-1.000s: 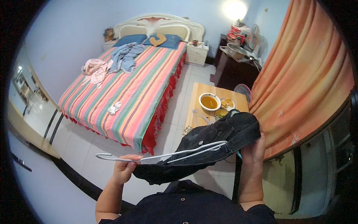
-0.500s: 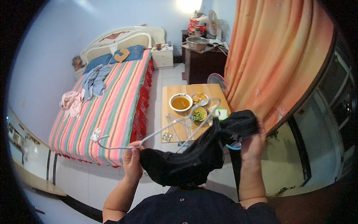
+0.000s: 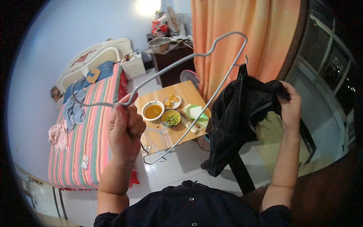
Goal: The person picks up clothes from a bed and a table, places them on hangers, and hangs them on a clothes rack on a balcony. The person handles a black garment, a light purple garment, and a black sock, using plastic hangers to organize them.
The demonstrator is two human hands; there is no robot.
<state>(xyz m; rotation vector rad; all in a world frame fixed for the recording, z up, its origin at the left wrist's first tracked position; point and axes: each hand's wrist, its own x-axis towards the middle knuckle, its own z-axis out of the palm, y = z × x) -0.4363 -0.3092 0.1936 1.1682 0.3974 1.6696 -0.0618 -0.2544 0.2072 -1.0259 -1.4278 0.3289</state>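
Note:
Raised at the left, my left hand (image 3: 126, 128) is closed around the neck of a grey wire clothes hanger (image 3: 174, 65), which is tilted with one end up at the right. A black garment (image 3: 234, 117) hangs bunched by a narrow part at the small notch hook near that upper end; its exact kind is unclear. My right hand (image 3: 291, 106) pinches the garment's right edge and holds it out sideways. The rest of the cloth droops below, with folds hiding its shape. The hanger's other end, lower down, is bare.
Beyond the hanger, a low wooden table (image 3: 181, 90) bears a soup bowl (image 3: 153, 110), a bowl of green food (image 3: 171, 118), a plate and other hangers. A striped bed (image 3: 98, 132) stands left. An orange curtain (image 3: 242, 26) and a dark cabinet (image 3: 166, 70) are farther back.
Both hands have risen, and the hanger now tilts up to the right. The garment has moved right, away from my left hand, and hangs from the hanger's far end. My view has turned right.

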